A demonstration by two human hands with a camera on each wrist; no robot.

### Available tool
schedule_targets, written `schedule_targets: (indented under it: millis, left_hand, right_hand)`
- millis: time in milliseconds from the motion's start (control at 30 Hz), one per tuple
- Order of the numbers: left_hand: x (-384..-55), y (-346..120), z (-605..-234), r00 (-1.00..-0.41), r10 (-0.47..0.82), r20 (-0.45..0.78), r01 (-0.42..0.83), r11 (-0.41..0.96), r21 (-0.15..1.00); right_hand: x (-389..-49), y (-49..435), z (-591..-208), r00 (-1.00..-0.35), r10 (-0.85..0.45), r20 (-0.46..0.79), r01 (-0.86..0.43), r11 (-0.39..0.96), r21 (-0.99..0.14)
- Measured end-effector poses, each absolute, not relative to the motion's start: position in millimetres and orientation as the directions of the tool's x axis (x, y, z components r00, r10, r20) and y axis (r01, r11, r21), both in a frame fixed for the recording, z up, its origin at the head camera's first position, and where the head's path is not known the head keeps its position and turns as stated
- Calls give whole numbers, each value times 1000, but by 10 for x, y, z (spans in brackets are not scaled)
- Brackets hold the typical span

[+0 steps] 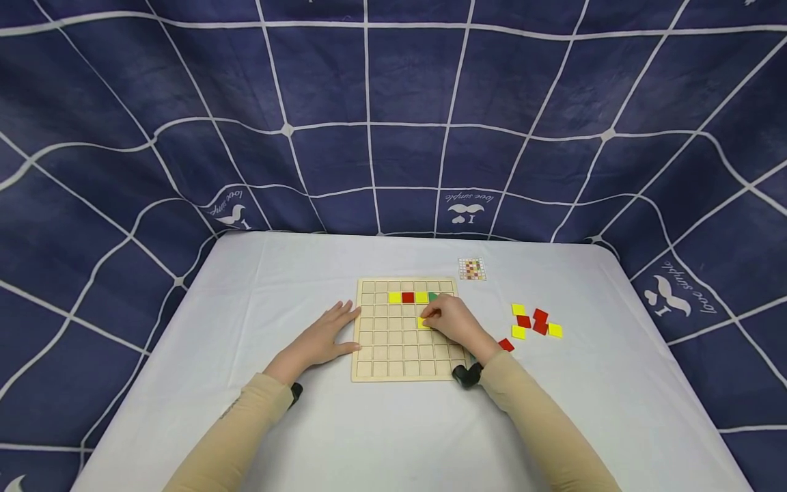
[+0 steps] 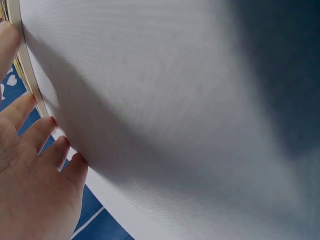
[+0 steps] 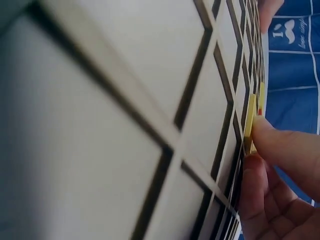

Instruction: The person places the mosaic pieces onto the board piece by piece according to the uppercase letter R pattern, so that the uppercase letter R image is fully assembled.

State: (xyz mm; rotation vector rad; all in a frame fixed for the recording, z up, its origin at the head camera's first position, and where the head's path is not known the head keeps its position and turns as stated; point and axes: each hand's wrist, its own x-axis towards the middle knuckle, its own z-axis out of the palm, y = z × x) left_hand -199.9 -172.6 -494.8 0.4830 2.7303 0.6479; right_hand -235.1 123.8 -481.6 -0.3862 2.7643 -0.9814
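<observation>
A square wooden grid board point(image 1: 393, 352) lies on the white cloth. My right hand point(image 1: 451, 320) is over its right part, thumb and finger pinching a yellow square tile point(image 1: 422, 323). In the right wrist view that yellow tile point(image 3: 249, 117) stands at the thumb tip, close over the grid. Farther back, one row holds a yellow tile point(image 1: 395, 298), a red tile point(image 1: 408, 298), another yellow tile point(image 1: 421, 298) and a green tile point(image 1: 433, 296), partly hidden by my right hand. With fingers spread, my left hand point(image 1: 322, 336) touches the board's left edge.
Several loose red and yellow tiles point(image 1: 540, 327) lie right of the board, some overlapping. One red tile point(image 1: 506, 344) is close beside my right wrist. Behind the board's back right corner is a small card with a coloured grid pattern point(image 1: 472, 268). A blue checked curtain point(image 1: 406, 157) surrounds the table.
</observation>
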Motion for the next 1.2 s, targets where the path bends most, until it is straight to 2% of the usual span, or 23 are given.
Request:
schedule_targets:
  millis: [133, 333, 700, 1200]
  left_hand:
    - [-1996, -1735, -4950, -899, 388, -201, 258, 842, 475]
    - [-2002, -1731, -4942, -899, 392, -196, 265, 842, 471]
    - [-2003, -1727, -4940, -900, 380, -215, 249, 851, 462]
    - [-2003, -1727, -4944, -900, 377, -219, 238, 846, 477]
  right_hand:
    - [-2340, 1305, -4790, -944, -316, -100, -175, 734, -657]
    - [-2287, 1608, -4701, -956, -265, -128, -89, 675, -733]
    - [-2115, 2161, -4714, -935, -238, -264, 16, 715, -699]
    - [-1972, 2186, -4909, -920, -283, -272, -27, 737, -676]
